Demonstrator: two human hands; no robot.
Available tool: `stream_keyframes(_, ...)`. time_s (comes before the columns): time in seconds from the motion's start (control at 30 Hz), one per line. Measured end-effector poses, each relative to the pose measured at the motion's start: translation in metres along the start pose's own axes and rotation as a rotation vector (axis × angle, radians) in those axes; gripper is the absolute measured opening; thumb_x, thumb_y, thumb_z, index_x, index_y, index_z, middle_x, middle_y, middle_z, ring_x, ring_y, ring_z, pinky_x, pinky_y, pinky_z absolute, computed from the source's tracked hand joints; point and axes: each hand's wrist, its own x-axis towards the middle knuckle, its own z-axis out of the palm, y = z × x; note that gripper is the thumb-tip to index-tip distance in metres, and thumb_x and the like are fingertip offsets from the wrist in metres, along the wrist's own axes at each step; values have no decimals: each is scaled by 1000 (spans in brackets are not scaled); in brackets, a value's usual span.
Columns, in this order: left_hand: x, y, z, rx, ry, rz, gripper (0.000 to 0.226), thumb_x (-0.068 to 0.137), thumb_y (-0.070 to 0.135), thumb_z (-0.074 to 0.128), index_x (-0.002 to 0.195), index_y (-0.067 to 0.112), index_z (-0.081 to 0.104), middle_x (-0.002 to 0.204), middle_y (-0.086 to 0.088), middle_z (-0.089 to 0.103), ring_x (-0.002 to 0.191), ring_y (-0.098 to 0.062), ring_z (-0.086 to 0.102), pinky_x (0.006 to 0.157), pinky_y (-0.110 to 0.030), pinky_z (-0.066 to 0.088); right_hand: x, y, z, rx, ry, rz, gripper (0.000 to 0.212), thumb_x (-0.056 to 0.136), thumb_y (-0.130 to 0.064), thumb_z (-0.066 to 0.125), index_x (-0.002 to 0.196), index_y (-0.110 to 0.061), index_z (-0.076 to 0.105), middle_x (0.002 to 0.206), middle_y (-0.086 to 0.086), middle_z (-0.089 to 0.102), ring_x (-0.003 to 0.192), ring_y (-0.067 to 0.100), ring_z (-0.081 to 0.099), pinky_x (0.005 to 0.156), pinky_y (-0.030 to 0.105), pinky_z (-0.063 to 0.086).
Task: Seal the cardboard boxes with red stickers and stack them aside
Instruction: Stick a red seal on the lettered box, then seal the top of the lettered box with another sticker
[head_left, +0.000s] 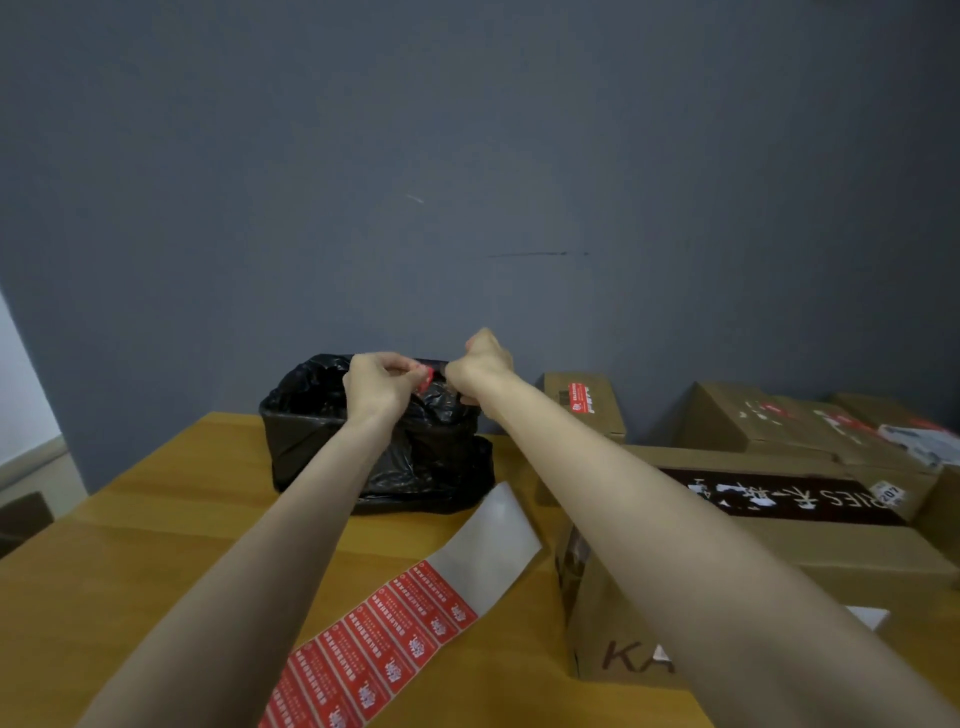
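Note:
Both arms reach forward over the wooden table (156, 519). My left hand (376, 387) and my right hand (478, 371) meet above the black-lined bin (332, 436), pinching a small red sticker (425, 378) between them. A strip of red stickers on white backing (395, 618) lies on the table near me. A cardboard box (852, 551) with a dark printed label sits under my right forearm. A smaller box with a red sticker on it (584, 402) stands at the back by the wall.
More cardboard boxes (779, 421) crowd the right side against the grey wall. The bin stands at the table's far middle. The table's left edge drops off beside a dark chair (23, 514).

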Motion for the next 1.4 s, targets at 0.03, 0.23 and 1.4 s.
stream_keyframes(0.03,2,-1,-2,100,-8,30,10,84,11,68,83,2,71,79,-5,67,80,-15,59,84,-28,46,1,2,-3,-17,-19,7,42,86,-2,55,125,-6,41,128,14,45,107,27,49,95,38,49)
stream_keyframes(0.23,8,-5,-7,430,-35,109,12,80,19,72,73,11,74,84,-12,72,89,-27,64,85,-41,52,-3,9,-10,-52,-89,5,28,88,0,55,115,-4,50,109,12,50,103,26,56,86,38,55)
stream_keyframes(1.4,-124,53,50,286,-570,297,27,91,30,58,105,10,69,107,-5,68,101,-16,61,92,-30,47,-93,103,-180,-74,127,-111,21,87,-21,63,67,-17,67,79,0,67,80,15,61,72,24,48)
